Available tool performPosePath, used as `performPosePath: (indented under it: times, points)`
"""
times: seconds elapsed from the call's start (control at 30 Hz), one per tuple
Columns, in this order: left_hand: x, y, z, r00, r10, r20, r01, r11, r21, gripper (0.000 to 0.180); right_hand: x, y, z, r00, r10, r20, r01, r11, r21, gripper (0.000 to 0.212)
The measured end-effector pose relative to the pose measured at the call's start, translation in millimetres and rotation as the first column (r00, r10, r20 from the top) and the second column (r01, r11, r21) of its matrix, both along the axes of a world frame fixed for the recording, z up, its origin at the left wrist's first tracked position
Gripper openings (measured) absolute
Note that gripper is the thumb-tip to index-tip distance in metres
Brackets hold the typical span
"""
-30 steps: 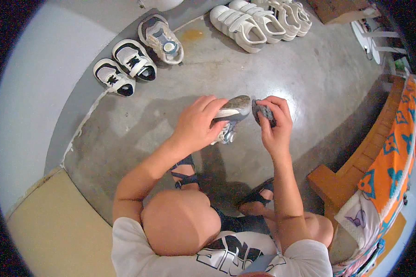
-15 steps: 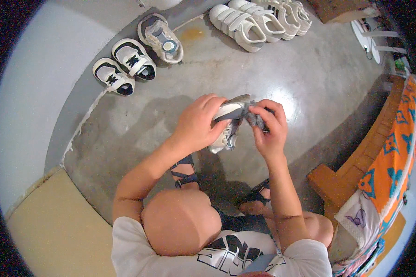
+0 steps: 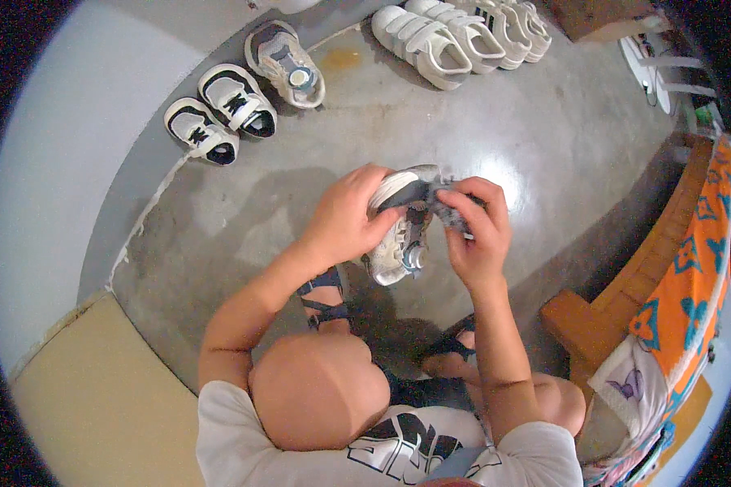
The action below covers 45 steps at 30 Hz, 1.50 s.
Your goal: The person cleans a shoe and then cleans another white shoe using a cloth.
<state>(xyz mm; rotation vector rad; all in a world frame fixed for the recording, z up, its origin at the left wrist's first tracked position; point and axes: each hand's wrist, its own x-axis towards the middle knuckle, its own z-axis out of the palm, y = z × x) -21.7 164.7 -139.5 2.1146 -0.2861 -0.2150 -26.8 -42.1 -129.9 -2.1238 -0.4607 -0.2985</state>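
Observation:
In front of my knees, my left hand [image 3: 345, 213] grips a small light-coloured sneaker [image 3: 395, 253] with a round dial on it. The shoe hangs tilted over the floor, its white and dark grey sole edge turned up between my thumb and fingers. My right hand [image 3: 481, 231] pinches a wadded grey cloth [image 3: 447, 209] and presses it against the end of the shoe away from my left hand. That contact spot is partly covered by the cloth and fingers.
A similar dial sneaker [image 3: 283, 63] stands by the wall beside a white-and-black pair, whose nearer shoe [image 3: 237, 99] is strapped. Several white shoes [image 3: 426, 49] line the back. To the right are a wooden frame [image 3: 617, 304] and an orange patterned cloth [image 3: 682, 268]. My sandalled feet rest below the shoe.
The sneaker has tipped, so more of its upper and the round dial now shows below my hands. My right hand and the cloth have shifted slightly.

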Motion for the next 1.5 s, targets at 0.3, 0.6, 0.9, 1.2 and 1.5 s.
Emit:
performPosePath:
  times: [0.3, 0.6, 0.9, 1.2, 1.5]
  points:
    - [-0.3, -1.9, -2.6, 0.998, 0.058, 0.002, -0.058, 0.996, -0.072, 0.039, -1.2, -5.9, -4.3, 0.998, -0.042, 0.036, 0.043, 0.998, -0.035, 0.054]
    - [2.7, -0.7, 1.0, 0.998, 0.069, 0.004, -0.069, 0.993, -0.097, 0.037, -0.2, -6.2, -4.7, 0.995, -0.070, -0.065, 0.069, 0.998, -0.010, 0.058]
    - [6.8, -1.4, 1.0, 0.990, 0.017, 0.138, -0.013, 0.999, -0.031, 0.041, 2.9, -8.0, 3.4, 0.986, -0.105, -0.129, 0.108, 0.994, 0.014, 0.054]
    - [3.5, 1.6, 3.3, 0.989, -0.032, 0.144, 0.022, 0.997, 0.072, 0.048, 5.8, -4.5, 13.6, 0.996, -0.033, -0.082, 0.033, 0.999, 0.000, 0.056]
    - [3.8, 2.9, 2.3, 0.994, -0.036, 0.108, 0.031, 0.998, 0.047, 0.050, 3.6, -5.4, 8.8, 0.996, -0.064, -0.061, 0.066, 0.997, 0.033, 0.055]
